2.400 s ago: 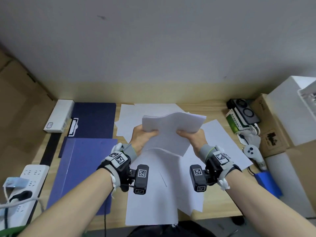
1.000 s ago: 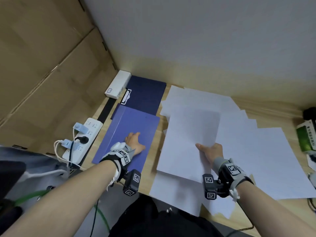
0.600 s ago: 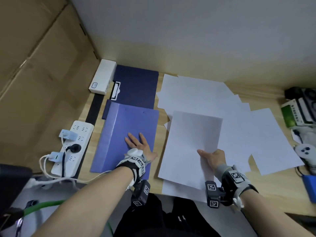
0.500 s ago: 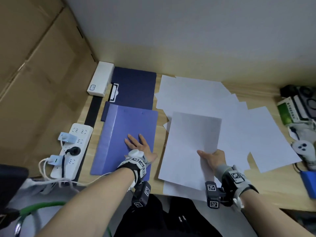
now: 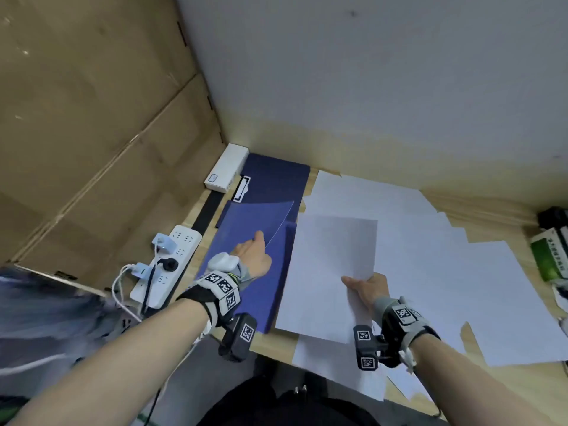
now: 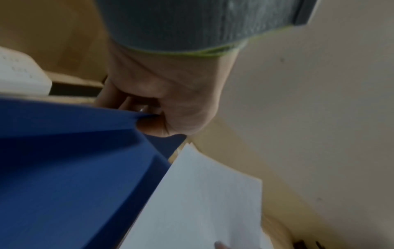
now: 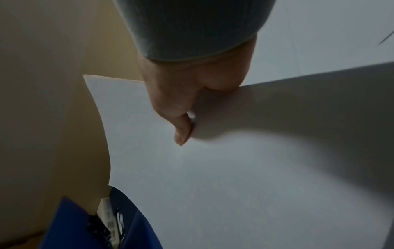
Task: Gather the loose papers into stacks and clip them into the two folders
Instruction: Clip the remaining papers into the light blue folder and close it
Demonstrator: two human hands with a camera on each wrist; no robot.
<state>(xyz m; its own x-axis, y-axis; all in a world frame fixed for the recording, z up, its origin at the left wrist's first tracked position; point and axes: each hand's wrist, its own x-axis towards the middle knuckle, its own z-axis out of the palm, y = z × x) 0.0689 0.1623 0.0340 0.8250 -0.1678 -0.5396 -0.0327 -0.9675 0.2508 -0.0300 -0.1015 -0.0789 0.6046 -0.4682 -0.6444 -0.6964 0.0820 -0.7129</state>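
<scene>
A blue folder [image 5: 246, 241] lies at the table's left, and my left hand [image 5: 253, 256] pinches the right edge of its front cover [image 6: 64, 121], lifted off the back. Behind it lies a darker folder [image 5: 276, 179] with a white clip. My right hand [image 5: 365, 287] grips a stack of white papers [image 5: 329, 272] by its near right corner, thumb on top, held just right of the blue folder. The same stack [image 7: 213, 168] fills the right wrist view. More loose papers [image 5: 430, 256] are spread over the table to the right.
A white power strip [image 5: 167, 265] with plugs lies left of the folders, and a white box [image 5: 227, 172] sits in the back corner. Cardboard panels [image 5: 92, 118] wall the left side. A green box [image 5: 550, 256] sits at the right edge.
My left hand went from lying flat on the blue folder to pinching its cover edge and lifting it open. The right hand keeps its hold on the paper stack.
</scene>
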